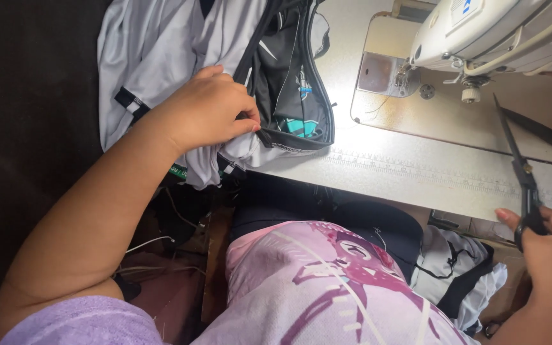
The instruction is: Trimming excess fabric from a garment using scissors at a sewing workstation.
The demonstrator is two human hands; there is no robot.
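Note:
My left hand grips a pale grey garment with black trim that lies on the left end of the sewing table and hangs over its front edge. A black part of the garment with teal print lies just right of the hand. My right hand is at the lower right, below the table's front edge, its fingers through the handles of black scissors. The blades are together and point up and away, over the table.
A white sewing machine stands at the back right on the pale table, lit near its needle plate. More grey and black fabric lies below the table edge by my lap, which a pink patterned cloth covers.

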